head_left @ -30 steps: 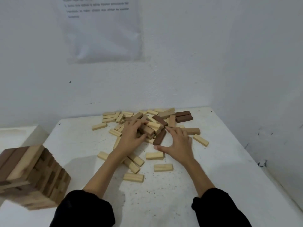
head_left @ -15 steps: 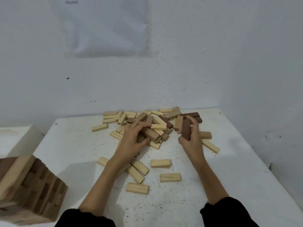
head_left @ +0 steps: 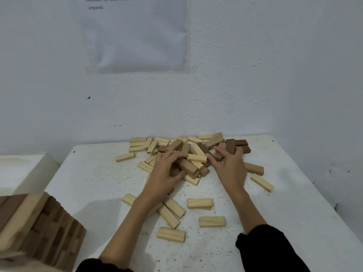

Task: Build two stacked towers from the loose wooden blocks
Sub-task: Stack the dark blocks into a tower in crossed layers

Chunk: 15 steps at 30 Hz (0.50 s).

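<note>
A heap of loose wooden blocks (head_left: pixel 193 147), pale and brown, lies at the far middle of the white table (head_left: pixel 98 179). My left hand (head_left: pixel 166 172) sits on the heap's left side, fingers and thumb curled round a medium-brown block (head_left: pixel 188 167). My right hand (head_left: pixel 228 165) is at the heap's right side and holds a dark brown block (head_left: pixel 230 145) upright, its forefinger reaching left toward another brown block. A finished stacked tower (head_left: pixel 37 230) of mixed blocks stands at the near left edge.
Several pale blocks (head_left: pixel 199 203) lie scattered on the table between my forearms. A white wall runs behind and to the right of the table, with a paper sheet (head_left: pixel 133 32) taped on it. A low white ledge (head_left: pixel 21 169) is at the left.
My right hand lifted a dark brown block from the heap's middle and now holds it upright at the heap's right side. The left hand stays on the heap, gripping a brown block.
</note>
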Each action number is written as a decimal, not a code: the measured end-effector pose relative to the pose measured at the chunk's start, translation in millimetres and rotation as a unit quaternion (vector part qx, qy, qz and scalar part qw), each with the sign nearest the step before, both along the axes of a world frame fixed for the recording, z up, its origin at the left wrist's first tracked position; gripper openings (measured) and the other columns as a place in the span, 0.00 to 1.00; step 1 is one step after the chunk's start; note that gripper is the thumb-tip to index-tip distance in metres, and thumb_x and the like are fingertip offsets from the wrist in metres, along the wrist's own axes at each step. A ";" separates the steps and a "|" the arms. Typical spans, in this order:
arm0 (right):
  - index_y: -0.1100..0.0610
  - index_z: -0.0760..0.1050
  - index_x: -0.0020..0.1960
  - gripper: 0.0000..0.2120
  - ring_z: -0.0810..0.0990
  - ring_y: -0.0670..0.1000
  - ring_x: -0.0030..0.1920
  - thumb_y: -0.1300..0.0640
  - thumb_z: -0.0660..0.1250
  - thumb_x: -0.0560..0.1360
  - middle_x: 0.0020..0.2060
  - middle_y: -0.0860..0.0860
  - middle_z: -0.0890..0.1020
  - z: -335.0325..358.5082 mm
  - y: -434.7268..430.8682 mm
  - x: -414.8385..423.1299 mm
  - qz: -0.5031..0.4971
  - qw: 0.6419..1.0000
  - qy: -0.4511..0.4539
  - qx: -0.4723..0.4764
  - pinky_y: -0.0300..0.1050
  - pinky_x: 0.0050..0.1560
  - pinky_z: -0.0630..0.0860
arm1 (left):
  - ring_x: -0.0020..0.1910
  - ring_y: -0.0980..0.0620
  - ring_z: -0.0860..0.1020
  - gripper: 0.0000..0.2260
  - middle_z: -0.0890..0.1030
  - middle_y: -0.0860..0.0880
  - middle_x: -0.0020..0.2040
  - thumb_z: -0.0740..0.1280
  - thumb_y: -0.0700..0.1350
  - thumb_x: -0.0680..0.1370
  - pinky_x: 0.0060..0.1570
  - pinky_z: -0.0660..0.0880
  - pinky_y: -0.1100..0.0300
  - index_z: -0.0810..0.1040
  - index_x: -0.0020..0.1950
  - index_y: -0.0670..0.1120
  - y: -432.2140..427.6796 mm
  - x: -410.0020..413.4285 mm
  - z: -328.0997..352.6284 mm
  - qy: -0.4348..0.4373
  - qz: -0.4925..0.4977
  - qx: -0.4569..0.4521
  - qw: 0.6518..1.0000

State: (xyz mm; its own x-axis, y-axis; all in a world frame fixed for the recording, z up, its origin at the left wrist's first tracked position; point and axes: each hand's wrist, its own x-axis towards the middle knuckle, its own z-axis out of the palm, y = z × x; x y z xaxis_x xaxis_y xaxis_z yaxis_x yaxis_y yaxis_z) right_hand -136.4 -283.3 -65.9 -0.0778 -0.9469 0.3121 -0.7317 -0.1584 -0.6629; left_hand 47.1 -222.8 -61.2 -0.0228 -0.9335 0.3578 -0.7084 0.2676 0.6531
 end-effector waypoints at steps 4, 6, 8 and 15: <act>0.47 0.79 0.58 0.18 0.73 0.53 0.51 0.42 0.68 0.72 0.49 0.51 0.66 6.2 1.5 1.6 0.010 0.999 0.033 0.017 0.40 0.39 0.68 | 0.57 0.52 0.68 0.24 0.73 0.59 0.59 0.72 0.39 0.71 0.54 0.56 0.77 0.71 0.60 0.60 0.6 -0.9 1.3 -0.009 0.003 0.001 1.000; 0.45 0.79 0.58 0.17 0.71 0.54 0.55 0.41 0.67 0.72 0.54 0.53 0.69 12.2 -2.8 1.8 0.029 0.995 0.066 0.067 0.43 0.43 0.71 | 0.56 0.52 0.67 0.23 0.73 0.59 0.59 0.72 0.38 0.72 0.54 0.56 0.77 0.72 0.61 0.59 1.3 -0.7 2.9 -0.014 0.004 0.003 1.000; 0.46 0.79 0.58 0.17 0.69 0.56 0.59 0.41 0.68 0.72 0.58 0.54 0.70 20.3 -7.4 1.3 0.047 0.990 0.076 0.110 0.46 0.50 0.72 | 0.55 0.53 0.66 0.23 0.73 0.58 0.59 0.72 0.38 0.72 0.54 0.57 0.77 0.73 0.62 0.57 2.2 -0.2 5.1 -0.028 0.002 0.004 1.000; 0.47 0.80 0.40 0.04 0.67 0.55 0.63 0.48 0.73 0.68 0.57 0.54 0.73 36.3 -8.0 5.0 0.068 0.984 0.045 0.158 0.45 0.51 0.68 | 0.53 0.55 0.66 0.22 0.75 0.60 0.56 0.75 0.38 0.69 0.50 0.60 0.76 0.77 0.60 0.53 5.9 5.5 13.1 -0.059 0.031 -0.005 0.998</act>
